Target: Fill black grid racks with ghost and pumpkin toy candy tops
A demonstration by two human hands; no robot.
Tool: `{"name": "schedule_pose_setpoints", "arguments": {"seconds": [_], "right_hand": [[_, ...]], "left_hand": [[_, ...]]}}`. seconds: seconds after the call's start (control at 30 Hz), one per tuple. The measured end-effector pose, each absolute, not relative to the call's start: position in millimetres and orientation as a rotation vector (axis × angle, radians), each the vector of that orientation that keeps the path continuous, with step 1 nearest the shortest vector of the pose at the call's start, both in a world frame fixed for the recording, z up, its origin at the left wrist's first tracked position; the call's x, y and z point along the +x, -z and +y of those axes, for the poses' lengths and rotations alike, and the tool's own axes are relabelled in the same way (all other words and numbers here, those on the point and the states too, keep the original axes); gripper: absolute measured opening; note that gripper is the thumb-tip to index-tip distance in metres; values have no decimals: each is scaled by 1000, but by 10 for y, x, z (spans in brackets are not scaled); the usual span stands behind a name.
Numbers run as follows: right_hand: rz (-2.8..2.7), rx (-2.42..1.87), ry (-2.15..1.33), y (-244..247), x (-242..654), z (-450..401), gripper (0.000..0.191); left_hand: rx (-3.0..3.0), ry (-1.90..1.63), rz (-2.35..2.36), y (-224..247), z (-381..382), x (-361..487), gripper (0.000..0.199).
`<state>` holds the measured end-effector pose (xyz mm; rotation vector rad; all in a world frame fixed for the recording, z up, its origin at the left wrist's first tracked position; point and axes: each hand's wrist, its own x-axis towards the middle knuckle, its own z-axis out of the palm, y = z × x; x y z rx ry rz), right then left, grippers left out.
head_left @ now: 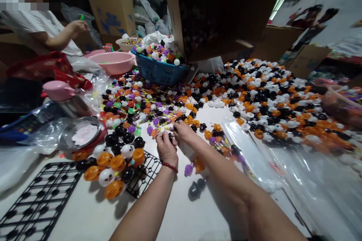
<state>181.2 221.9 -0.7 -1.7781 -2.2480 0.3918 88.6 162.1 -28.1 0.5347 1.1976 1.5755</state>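
Note:
My left hand (167, 147), with a red bead bracelet at the wrist, is closed around a small black piece (171, 138). Just right of it, my right hand (182, 131) has its fingers bent together at the edge of the pile of small toys (158, 111); what they hold, if anything, is too small to make out. Left of my left hand, orange, black and white round toys (117, 162) stand grouped over a black grid rack (145, 173). A purple toy (189, 169) and a blurred black piece (195, 190) are below my right forearm.
A second black grid (42, 199) lies at front left, near a round metal dish (63, 135) and a pink-lidded flask (60, 92). Behind are a blue basket (161, 71) and a pink basin (113, 62). Plastic bags (249, 150) lie right. A person's hand (77, 28) holds something green.

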Motion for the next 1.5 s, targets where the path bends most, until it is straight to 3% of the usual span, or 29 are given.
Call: {"name": "schedule_pose_setpoints", "arguments": {"seconds": [0.13, 0.27, 0.4, 0.7, 0.93, 1.37, 1.5], "right_hand": [[-1707, -1833, -524, -18, 2017, 1978, 16], [-1197, -1483, -1103, -105, 2202, 1661, 21], [-894, -1226, -1340, -166, 2201, 1388, 26], [-995, -1308, -1281, -228, 2153, 1187, 31], [-980, -1281, -1397, -290, 2135, 1126, 52], [-894, -1337, -1282, -155, 2243, 1106, 43], [-1076, -1497, -1100, -220, 2239, 1090, 36]], "left_hand": [[479, -1524, 1142, 288, 1656, 940, 44], [445, -1448, 1070, 279, 1638, 1032, 50], [454, -1406, 1000, 226, 1587, 1078, 51], [613, -1360, 1052, 315, 1579, 1079, 50], [776, -1323, 1108, 358, 1569, 1051, 49], [791, -1253, 1128, 303, 1524, 1096, 53], [843, -1291, 1196, 289, 1505, 1091, 49]]}}
